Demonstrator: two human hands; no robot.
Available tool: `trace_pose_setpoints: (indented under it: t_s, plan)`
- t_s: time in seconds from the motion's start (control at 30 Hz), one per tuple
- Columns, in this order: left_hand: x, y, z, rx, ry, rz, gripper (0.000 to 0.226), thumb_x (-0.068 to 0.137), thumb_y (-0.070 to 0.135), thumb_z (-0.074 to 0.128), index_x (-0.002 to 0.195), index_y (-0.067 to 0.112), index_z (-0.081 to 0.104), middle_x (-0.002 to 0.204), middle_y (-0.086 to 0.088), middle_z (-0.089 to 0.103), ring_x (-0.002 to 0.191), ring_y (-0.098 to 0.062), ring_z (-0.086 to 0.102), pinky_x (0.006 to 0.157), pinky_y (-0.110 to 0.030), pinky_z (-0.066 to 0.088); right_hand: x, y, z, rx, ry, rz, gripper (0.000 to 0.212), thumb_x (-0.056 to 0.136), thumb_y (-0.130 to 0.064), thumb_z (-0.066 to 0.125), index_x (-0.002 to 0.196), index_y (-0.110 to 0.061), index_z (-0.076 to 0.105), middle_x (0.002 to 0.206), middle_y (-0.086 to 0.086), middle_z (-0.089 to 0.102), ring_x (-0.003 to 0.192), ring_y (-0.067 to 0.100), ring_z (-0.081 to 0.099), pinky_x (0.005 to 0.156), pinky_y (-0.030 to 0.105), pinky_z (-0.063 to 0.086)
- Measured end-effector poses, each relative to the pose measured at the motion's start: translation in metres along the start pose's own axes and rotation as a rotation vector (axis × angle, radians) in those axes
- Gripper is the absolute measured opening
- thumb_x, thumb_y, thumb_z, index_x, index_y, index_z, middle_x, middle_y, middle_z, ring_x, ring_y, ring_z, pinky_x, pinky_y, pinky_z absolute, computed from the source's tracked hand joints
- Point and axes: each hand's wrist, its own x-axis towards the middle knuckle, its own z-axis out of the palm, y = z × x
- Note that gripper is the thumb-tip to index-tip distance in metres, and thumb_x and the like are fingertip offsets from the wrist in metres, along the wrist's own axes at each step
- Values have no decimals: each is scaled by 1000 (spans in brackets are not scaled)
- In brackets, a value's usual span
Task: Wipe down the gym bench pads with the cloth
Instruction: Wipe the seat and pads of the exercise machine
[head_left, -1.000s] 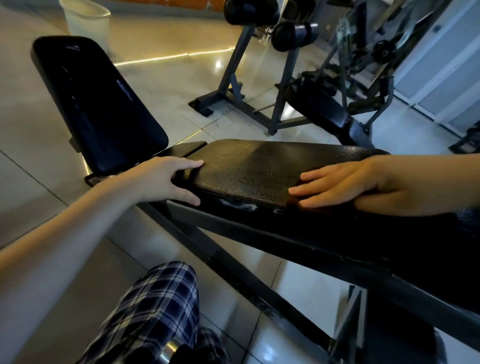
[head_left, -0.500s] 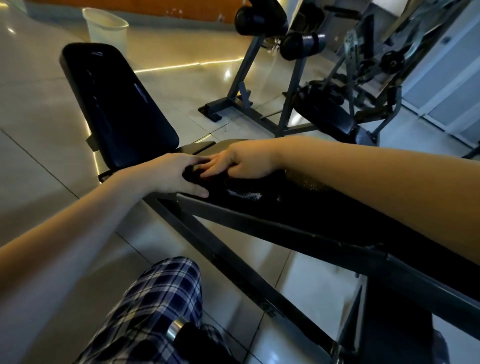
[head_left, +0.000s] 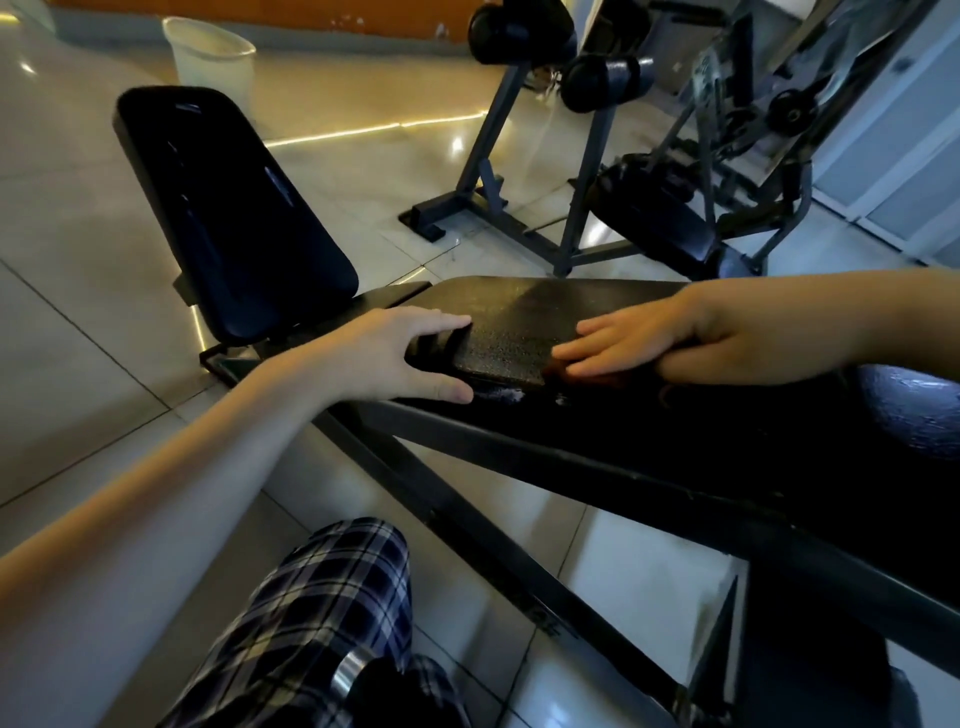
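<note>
Black textured seat pad (head_left: 511, 319) lying flat, whitish scuff on its near edge, glossy black back pad (head_left: 234, 208) tilted up beyond its end, dark reddish cloth (head_left: 589, 378) on seat pad, mostly covered by flat right hand (head_left: 649, 343)

Seat pad (head_left: 519, 317): black, textured, lying flat on a dark frame (head_left: 571, 467).
Left hand (head_left: 400, 358): grips the pad's end, fingers on top, thumb along the near edge.
Right hand (head_left: 639, 343): flat, fingers straight, pressing a dark reddish cloth (head_left: 597, 378) onto the pad.
Back pad (head_left: 234, 218): tilted up, beyond the left hand.
Floor (head_left: 78, 291): glossy tiles, with a pale bin (head_left: 210, 60) at the far left.
</note>
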Motion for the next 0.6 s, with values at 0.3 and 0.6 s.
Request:
trace_pose_setpoints:
  t_s: [0.3, 0.6]
  plan:
    - [-10, 2, 9, 18, 135, -71, 113, 52, 81, 52, 147, 21, 38, 147, 3, 42, 134, -15, 39, 108, -31, 35, 151, 19, -34, -96, 13, 168, 55, 98, -4, 35, 142, -37, 39, 144, -19, 35, 117, -12, 45, 101, 8, 22]
    - [-19, -4, 12, 49, 162, -102, 113, 54, 87, 45, 146, 22, 38, 140, 4, 45, 128, -15, 43, 109, -34, 37, 196, 22, -38, -229, 53, 215, 59, 96, -6, 34, 145, -39, 34, 153, 4, 31, 132, 24, 40, 112, 40, 29]
